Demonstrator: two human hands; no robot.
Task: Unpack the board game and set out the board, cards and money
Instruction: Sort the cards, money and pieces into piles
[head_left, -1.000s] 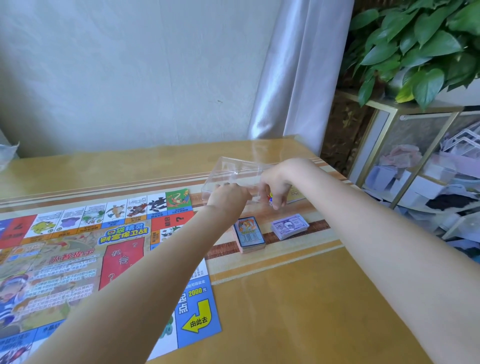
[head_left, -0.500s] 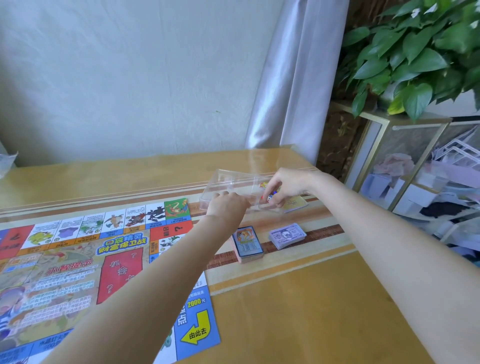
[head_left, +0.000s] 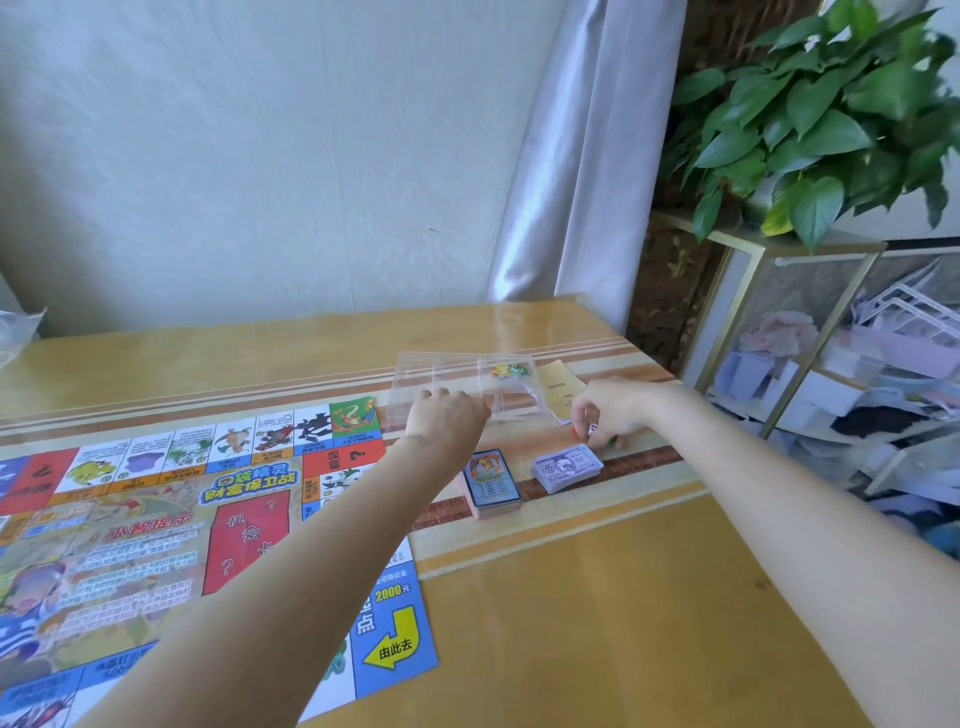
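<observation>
Colourful printed paper game board (head_left: 171, 525): unfolded, flat on table. Blue-faced card deck (head_left: 490, 483): stacked beside board. Purple banknote stack (head_left: 566, 466): right of deck. Clear plastic compartment tray (head_left: 457, 382): behind them.

The game board (head_left: 156, 519) runs off the left edge; small pieces under the right hand (head_left: 608, 410) are indistinct.

Lighting: soft, even daylight; faint shadows are cast. Glare is seen on the glossy table (head_left: 597, 623) near the curtain (head_left: 576, 156). Edges are bent by the wide lens; the plant (head_left: 831, 114) is slightly blurred.
</observation>
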